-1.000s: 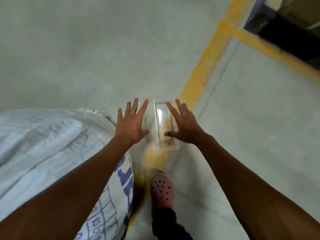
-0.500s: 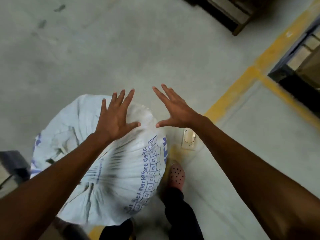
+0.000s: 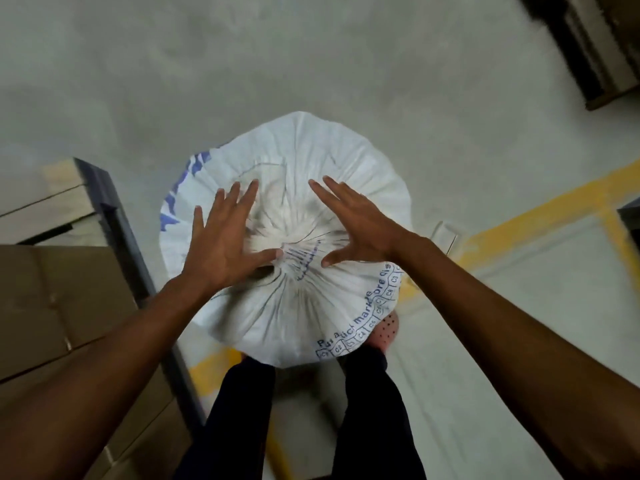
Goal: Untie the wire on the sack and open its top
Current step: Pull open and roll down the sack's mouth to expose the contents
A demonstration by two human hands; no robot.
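Note:
A full white woven sack (image 3: 332, 161) with blue print stands upright on the concrete floor right below me. Its top is gathered into a tight bunch (image 3: 299, 251) at the middle, with folds fanning out all round; the wire itself is too blurred to make out. My left hand (image 3: 221, 244) hovers over the left side of the bunch, fingers spread, thumb pointing at the gather. My right hand (image 3: 356, 220) is spread over the right side, thumb near the gather too. Neither hand holds anything.
Cardboard boxes (image 3: 59, 313) and a dark-edged pallet or rack (image 3: 114, 216) stand close on the left. A small clear plastic container (image 3: 446, 235) lies on the floor to the sack's right, beside a yellow floor line (image 3: 540, 216). My legs and a pink clog (image 3: 386, 330) are beneath the sack.
The view swung left from the floor container until the sack sits centred below me. Both spread hands moved from beside the sack to over its gathered top.

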